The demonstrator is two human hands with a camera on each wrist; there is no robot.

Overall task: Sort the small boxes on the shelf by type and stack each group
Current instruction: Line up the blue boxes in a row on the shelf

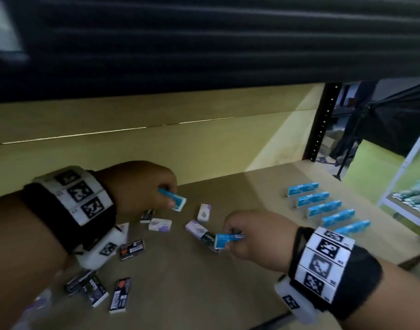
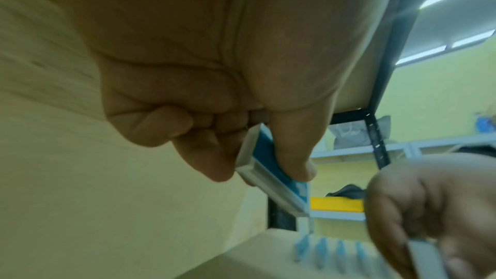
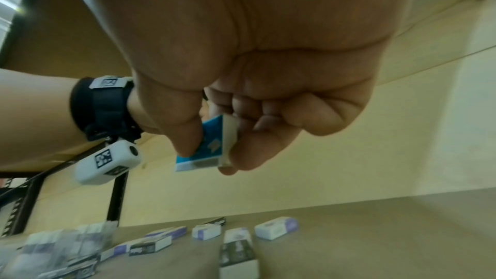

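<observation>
My left hand (image 1: 147,186) pinches a small blue box (image 1: 176,201) between thumb and fingers, just above the shelf board; the left wrist view shows the same blue box (image 2: 271,175) under my thumb. My right hand (image 1: 249,234) pinches another blue box (image 1: 224,240), also seen as a blue box (image 3: 206,150) in the right wrist view. Several blue boxes (image 1: 323,207) stand on edge in a row at the right of the shelf. White-and-purple boxes (image 1: 160,225) and black boxes (image 1: 131,250) lie scattered below and between my hands.
The wooden shelf board (image 1: 228,294) has a beige back wall (image 1: 156,144) close behind and a dark upper shelf (image 1: 204,44) overhead. A black perforated upright (image 1: 323,122) stands at the right rear corner. More black boxes (image 1: 119,295) lie near the front left.
</observation>
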